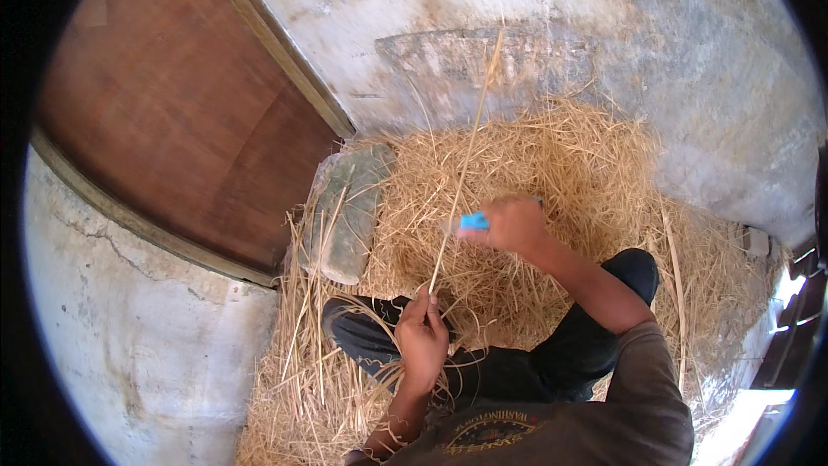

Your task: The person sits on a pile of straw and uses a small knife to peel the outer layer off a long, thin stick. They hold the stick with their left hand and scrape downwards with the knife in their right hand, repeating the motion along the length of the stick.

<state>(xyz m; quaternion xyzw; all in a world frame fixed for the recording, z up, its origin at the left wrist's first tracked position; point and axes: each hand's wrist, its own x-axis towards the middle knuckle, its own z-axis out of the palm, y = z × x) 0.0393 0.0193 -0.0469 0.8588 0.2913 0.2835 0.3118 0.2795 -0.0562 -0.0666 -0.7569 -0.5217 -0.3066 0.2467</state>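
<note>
Rough, stained plaster walls close in a floor corner heaped with a pile of dry straw (552, 173), which serves as the landmark for everything else. Left of the pile stands a brown wooden door (172, 112) in a pale frame, and at the pile's left edge, just beside the door's foot, lies a flat grey-green stone slab (349, 207) with loose stalks across it.

On the near side of the pile sits the person, legs in dark trousers (569, 354) folded over the straw. The left hand (423, 336) is closed, pinching the lower end of a long straw stalk (466, 160) between thumb and fingers; more strands curl around its wrist. From there the stalk runs up and away over the pile, its tip showing against the wall behind.

Above the middle of the pile the right hand (513, 224) is closed around a small blue tool (473, 222), of which only a short blue end shows past the fingers. That end sits right against the stalk, partway along it; whether it actually touches cannot be told.
</note>
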